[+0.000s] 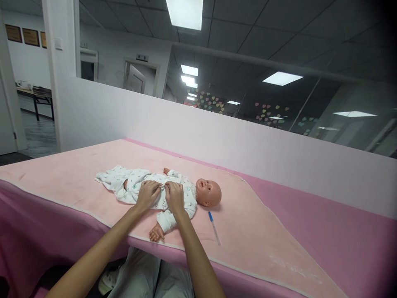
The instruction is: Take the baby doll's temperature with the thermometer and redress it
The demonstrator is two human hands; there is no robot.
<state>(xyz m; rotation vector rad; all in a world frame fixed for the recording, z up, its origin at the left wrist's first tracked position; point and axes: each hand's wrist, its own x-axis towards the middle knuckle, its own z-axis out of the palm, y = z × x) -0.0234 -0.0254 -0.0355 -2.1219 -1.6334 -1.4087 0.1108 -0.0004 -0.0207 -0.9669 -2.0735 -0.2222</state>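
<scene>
A baby doll [208,192] lies on its back on a light pink blanket [254,231], head to the right, dressed in a white patterned romper [120,180]. My left hand [148,194] and my right hand [174,198] rest side by side on the doll's chest. Both have their fingers pinched on the front edge of the romper. A thin thermometer with a blue tip [214,227] lies on the blanket just right of my right forearm, below the doll's head.
The blanket covers a table draped in darker pink cloth [341,231]. A low white partition wall [248,145] runs behind it, with dark glass panels above. A doorway and a dark table [37,95] show at far left. My legs are below the table's near edge.
</scene>
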